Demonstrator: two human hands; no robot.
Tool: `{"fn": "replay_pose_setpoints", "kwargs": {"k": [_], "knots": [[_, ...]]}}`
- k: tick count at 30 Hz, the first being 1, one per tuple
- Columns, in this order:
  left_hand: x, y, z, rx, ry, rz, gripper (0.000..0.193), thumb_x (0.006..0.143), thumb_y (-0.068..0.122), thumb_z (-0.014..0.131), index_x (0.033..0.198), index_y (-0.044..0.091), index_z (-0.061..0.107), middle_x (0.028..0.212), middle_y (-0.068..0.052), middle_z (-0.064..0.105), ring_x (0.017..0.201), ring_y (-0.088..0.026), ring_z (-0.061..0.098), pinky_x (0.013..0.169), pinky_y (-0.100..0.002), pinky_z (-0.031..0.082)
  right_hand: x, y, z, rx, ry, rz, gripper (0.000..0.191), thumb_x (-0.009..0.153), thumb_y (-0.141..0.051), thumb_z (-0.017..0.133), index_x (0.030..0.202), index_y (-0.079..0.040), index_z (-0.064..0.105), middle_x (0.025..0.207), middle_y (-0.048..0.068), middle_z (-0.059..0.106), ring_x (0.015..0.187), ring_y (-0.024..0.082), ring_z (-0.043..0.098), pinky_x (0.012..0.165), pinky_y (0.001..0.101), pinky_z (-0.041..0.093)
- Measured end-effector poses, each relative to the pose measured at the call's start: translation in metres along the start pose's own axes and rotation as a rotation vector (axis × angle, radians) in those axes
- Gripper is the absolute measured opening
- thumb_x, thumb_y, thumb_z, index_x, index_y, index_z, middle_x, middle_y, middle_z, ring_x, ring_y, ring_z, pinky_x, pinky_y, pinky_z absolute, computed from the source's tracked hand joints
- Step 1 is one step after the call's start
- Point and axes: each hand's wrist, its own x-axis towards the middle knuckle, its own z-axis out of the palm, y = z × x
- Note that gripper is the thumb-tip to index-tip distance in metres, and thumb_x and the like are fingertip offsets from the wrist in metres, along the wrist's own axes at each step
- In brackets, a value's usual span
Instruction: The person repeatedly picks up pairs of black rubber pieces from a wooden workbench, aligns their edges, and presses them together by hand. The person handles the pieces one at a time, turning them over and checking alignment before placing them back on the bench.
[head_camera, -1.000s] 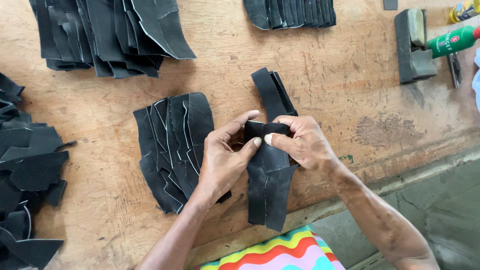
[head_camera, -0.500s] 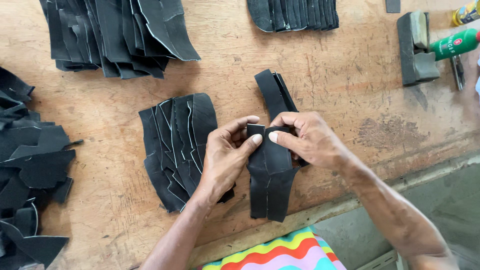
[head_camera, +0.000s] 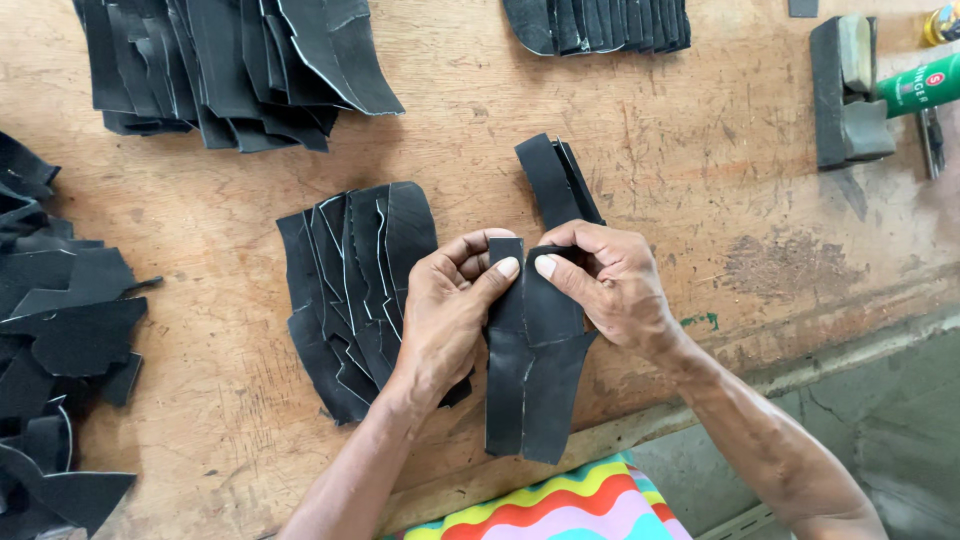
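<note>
Head view: nearest the wearer, a striped cloth in bright colours (head_camera: 560, 505) shows below the front edge of the wooden workbench (head_camera: 700, 170). Just beyond that edge, both hands meet over a black leather piece (head_camera: 530, 360), a long cut shape whose lower end overhangs the bench edge. The left hand (head_camera: 445, 310) pinches the piece's upper left part, thumb on top and fingers curled beneath. The right hand (head_camera: 610, 285) grips its upper right part the same way, thumb pressed flat on the leather; the two thumbs lie just beside each other at the piece's top. Left of the held piece, touching the left hand, lies a fanned stack of black leather cut pieces (head_camera: 355, 280). Just beyond the held piece, a few narrow black strips (head_camera: 555, 175) lie tilted, their near ends hidden under the right hand. Far left of the held piece sits a loose heap of black offcuts (head_camera: 60, 330). Farther back lie a big pile of leather pieces (head_camera: 230, 60) and a smaller row (head_camera: 600, 22). Far right of it are a dark block (head_camera: 845, 95) and a green bottle (head_camera: 920, 85).
</note>
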Motion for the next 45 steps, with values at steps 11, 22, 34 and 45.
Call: {"fn": "replay_pose_setpoints", "kwargs": {"k": [11,22,34,45], "knots": [[-0.003,-0.003,0.001,0.238,-0.017,0.159,0.03,0.093,-0.001,0.071,0.123,-0.004,0.067,0.106,-0.005,0.073,0.096,-0.008,0.068,0.086,-0.021,0.059,0.002,0.005,-0.001,0.08,0.004,0.114,0.012,0.096,-0.008,0.069,0.104,0.001,0.071,0.084,-0.003,0.068,0.072,0.001,0.061,0.06,0.0166,0.052],[-0.007,-0.003,0.006,0.387,0.025,0.151,0.036,0.093,-0.003,0.07,0.128,0.001,0.064,0.098,-0.004,0.07,0.088,-0.006,0.065,0.076,-0.019,0.057,0.006,0.015,-0.005,0.097,-0.022,0.247,0.009,0.096,-0.01,0.07,0.098,-0.001,0.071,0.077,-0.005,0.065,0.065,0.0,0.056,0.053,0.0171,0.046],[-0.008,0.006,0.003,0.349,-0.025,0.142,0.036,0.094,0.001,0.071,0.13,0.002,0.065,0.095,-0.002,0.072,0.086,-0.006,0.067,0.076,-0.02,0.059,0.02,-0.028,-0.021,-0.294,-0.249,0.289,0.012,0.092,-0.016,0.07,0.095,-0.005,0.076,0.064,-0.002,0.066,0.052,0.004,0.058,0.044,0.0216,0.046],[-0.005,-0.001,0.001,0.175,0.009,0.196,0.031,0.095,-0.002,0.071,0.125,-0.002,0.067,0.098,-0.002,0.071,0.088,-0.006,0.065,0.079,-0.02,0.057,0.002,-0.008,0.007,-0.107,0.021,0.039,0.011,0.095,-0.011,0.071,0.099,-0.001,0.076,0.074,-0.007,0.062,0.065,0.0,0.051,0.053,0.0177,0.04]]}}
